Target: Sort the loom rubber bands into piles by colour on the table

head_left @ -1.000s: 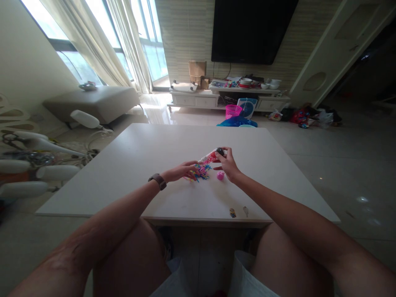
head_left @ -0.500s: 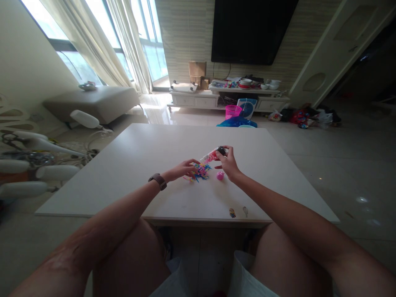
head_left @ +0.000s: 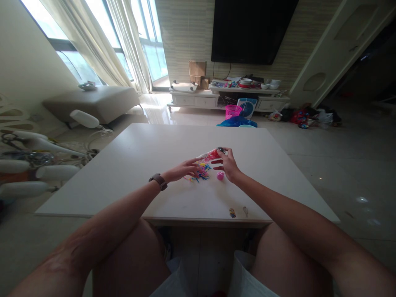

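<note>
My right hand [head_left: 228, 162] pinches the dark end of a slim clear bottle [head_left: 212, 155] with red contents, between thumb and forefinger. Its other fingers are spread away from the bottle. The bottle tilts down to the left, over a small pile of colourful strips [head_left: 203, 172] on the white table [head_left: 173, 202]. My left hand [head_left: 185, 169] has its fingers stretched out by the bottle's whitish end and over the pile's left side. Whether its fingertips touch the bottle, I cannot tell. A small pink round piece [head_left: 220, 176] lies below my right hand.
Near the table's front edge lie a small yellow-and-blue figure [head_left: 232, 213] and a small pale piece [head_left: 245, 211]. Beyond the far edge are a blue plastic bag [head_left: 236, 122] and a pink basket [head_left: 232, 111]. White lamp arms [head_left: 58, 172] stand at the left.
The forefinger of my left hand has moved up to the bottle's whitish end. The bottle has shifted slightly in my right hand, whose lower fingers have spread.
</note>
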Demonstrator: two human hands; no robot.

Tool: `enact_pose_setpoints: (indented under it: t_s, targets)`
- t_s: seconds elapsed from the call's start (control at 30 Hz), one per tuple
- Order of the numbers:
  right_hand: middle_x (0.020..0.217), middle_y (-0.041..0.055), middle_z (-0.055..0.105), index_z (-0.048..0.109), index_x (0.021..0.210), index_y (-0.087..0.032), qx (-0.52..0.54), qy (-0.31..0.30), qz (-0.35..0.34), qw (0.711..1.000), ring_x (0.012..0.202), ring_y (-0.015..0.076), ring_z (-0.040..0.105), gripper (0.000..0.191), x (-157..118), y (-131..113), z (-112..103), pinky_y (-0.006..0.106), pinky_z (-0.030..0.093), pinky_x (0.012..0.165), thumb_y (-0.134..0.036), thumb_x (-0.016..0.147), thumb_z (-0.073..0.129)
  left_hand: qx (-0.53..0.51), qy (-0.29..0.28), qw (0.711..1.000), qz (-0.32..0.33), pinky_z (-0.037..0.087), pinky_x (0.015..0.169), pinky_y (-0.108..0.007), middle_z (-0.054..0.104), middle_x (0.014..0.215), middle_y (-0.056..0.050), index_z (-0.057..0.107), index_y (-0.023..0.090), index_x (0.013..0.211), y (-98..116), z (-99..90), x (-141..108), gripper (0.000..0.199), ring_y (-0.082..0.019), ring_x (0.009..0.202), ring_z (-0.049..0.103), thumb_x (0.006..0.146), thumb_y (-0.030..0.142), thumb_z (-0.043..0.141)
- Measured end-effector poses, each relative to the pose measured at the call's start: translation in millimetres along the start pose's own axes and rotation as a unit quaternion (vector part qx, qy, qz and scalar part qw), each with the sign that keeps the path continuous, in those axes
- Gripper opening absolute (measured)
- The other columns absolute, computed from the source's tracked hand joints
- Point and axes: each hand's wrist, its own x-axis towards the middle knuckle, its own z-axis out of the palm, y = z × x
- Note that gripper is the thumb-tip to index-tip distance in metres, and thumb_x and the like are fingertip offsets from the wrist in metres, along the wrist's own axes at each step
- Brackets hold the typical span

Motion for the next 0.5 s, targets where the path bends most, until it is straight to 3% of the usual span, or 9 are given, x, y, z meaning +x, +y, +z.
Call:
enact_pose_setpoints:
  t_s: [0.2,0.37,0.5]
  targets:
    - [0.097,-0.0021,0.063,0.041,0.109,-0.030,-0.014,-0.020,-0.005,1.000,0.070,0.0170,0.070,0.042,-5.7,2.3,5.3,0.026,0.057,0.047,-0.055,0.082,0.063,0.003,-0.066,0.998,-0.009,0.053,0.084,-0.036,0.071,0.113,-0.012,0.034,0.028,0.156,3.8,14.1,-2.1,0.086,-0.020,0.084,0.070,0.081,0.034,0.075]
    - [0.098,-0.0017,0.063,0.041,0.109,-0.030,-0.021,-0.021,-0.014,0.999,0.073,0.0183,0.071,0.046,-6.5,2.4,5.3,0.026,0.056,0.048,-0.058,0.081,0.064,0.006,-0.057,0.998,-0.008,0.053,0.085,-0.038,0.071,0.113,-0.012,0.036,0.028,0.154,2.2,11.2,-1.3,0.082,-0.020,0.085,0.070,0.082,0.038,0.074]
    - [0.102,-0.0014,0.060,0.041,0.109,-0.030,-0.014,0.011,-0.039,0.999,0.075,0.0175,0.070,0.043,-6.0,1.3,5.9,0.026,0.056,0.047,-0.055,0.082,0.063,0.006,-0.058,0.998,-0.019,0.052,0.087,-0.038,0.071,0.115,-0.011,0.035,0.030,0.155,2.2,8.7,-1.4,0.081,-0.020,0.086,0.071,0.083,0.038,0.072]
